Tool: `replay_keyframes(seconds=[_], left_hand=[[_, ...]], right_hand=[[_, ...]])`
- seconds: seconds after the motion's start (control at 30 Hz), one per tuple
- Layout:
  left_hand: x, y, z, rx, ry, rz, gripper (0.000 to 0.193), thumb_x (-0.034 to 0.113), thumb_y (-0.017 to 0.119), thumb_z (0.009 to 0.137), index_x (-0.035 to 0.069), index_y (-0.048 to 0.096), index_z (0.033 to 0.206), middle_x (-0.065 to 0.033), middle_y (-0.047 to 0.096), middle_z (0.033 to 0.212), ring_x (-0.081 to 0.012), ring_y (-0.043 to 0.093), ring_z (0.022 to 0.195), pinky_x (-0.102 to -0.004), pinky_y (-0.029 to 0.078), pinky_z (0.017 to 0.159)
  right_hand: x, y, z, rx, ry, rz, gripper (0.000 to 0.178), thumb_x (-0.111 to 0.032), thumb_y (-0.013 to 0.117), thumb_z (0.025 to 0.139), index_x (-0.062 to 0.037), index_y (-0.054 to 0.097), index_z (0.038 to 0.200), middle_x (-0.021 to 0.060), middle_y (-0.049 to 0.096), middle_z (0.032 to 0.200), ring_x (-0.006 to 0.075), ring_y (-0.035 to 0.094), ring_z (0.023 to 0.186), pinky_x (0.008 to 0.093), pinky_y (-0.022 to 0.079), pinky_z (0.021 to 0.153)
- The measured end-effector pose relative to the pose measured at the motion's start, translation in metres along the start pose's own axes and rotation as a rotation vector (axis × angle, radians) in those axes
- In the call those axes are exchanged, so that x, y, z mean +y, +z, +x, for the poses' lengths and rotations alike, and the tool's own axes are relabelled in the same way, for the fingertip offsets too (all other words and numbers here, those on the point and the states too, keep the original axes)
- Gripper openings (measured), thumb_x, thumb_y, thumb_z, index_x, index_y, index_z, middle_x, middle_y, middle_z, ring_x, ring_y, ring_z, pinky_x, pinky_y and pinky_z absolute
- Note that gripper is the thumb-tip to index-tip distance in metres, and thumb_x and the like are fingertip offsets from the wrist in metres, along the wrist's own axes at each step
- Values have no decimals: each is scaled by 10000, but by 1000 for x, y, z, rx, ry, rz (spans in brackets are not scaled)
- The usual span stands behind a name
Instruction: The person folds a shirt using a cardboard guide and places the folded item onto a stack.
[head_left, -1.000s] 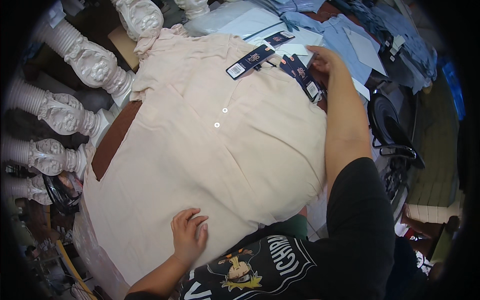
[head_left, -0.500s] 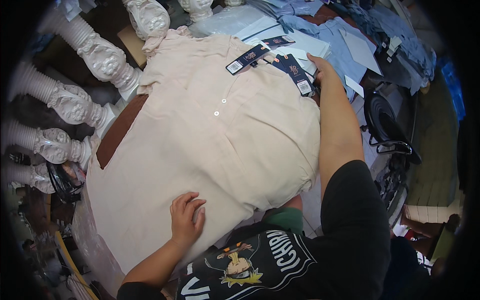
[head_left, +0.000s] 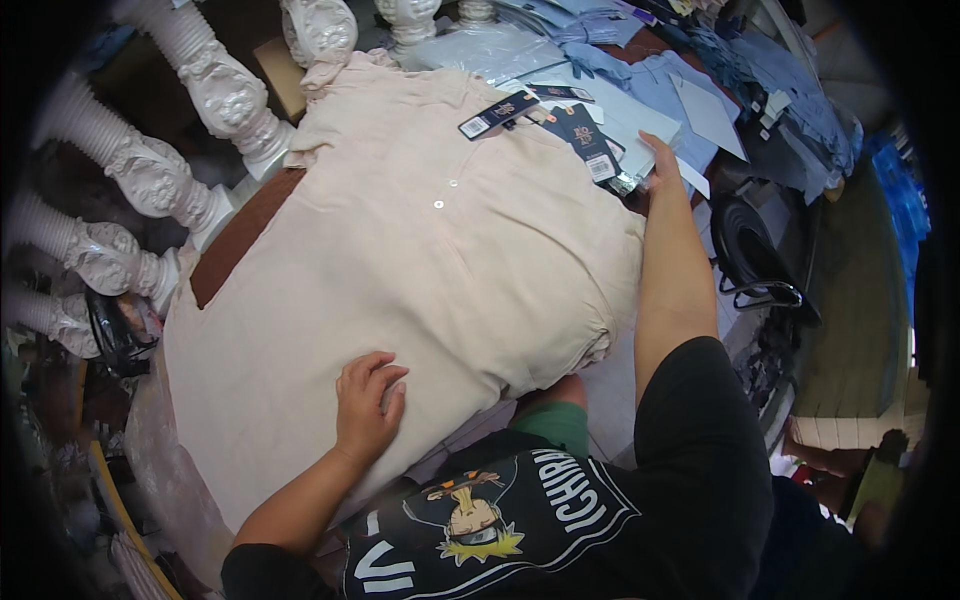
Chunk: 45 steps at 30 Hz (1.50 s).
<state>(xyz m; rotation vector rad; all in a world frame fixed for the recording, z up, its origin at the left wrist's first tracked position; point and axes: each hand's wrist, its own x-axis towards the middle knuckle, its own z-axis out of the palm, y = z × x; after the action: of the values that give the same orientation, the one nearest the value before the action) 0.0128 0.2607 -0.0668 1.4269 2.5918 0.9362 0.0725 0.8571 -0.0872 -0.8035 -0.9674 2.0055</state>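
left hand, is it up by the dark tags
No, the left hand is over the lower part of the pale garment, while the dark tags lie near its top.

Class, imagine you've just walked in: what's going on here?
A person has a pale garment spread over a brown surface. The left hand is on the cloth, its fingers loosely curled; the right hand reaches to the edge of some whitish flat packets, just beyond dark hang tags. Blue clothes lie farther off.
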Motion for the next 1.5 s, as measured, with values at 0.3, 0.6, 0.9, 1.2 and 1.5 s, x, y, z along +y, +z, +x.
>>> replay_keyframes(seconds=[0.3,0.6,0.9,1.2,1.5], left_hand=[[4,-3,-2,7,-10,-6,213,35,610,752,87,597,957,-77,534,1121,-273,471,1070,-384,350,926],[4,-2,1,21,15,7,213,55,625,756,96,606,964,-55,533,1123,-255,479,1067,-383,350,911],[3,-1,0,22,12,-14,209,53,621,758,91,603,963,-55,531,1124,-258,475,1073,-385,347,921],[3,-2,0,13,1,-8,213,58,622,759,95,602,968,-54,531,1126,-254,470,1084,-383,346,919],[2,-3,3,0,-6,-16,209,70,631,756,102,613,961,-55,537,1123,-255,475,1080,-387,347,916]], right_hand=[[-40,-19,-37,49,-16,-412,421,-68,668,781,80,499,1137,176,596,1022,301,617,889,412,503,822],[6,-24,-51,18,-74,-6,410,-70,667,755,58,515,1114,181,601,1004,320,615,894,422,515,803],[-140,-52,-136,91,-151,-563,451,-87,657,767,101,510,1150,179,617,1015,293,630,848,397,513,792],[-197,-5,-135,-110,-356,-283,419,-104,611,829,124,484,1157,206,600,1055,299,625,910,375,520,807],[6,45,19,70,20,-264,413,-73,678,801,53,512,1158,167,601,1090,293,595,998,447,520,808]])
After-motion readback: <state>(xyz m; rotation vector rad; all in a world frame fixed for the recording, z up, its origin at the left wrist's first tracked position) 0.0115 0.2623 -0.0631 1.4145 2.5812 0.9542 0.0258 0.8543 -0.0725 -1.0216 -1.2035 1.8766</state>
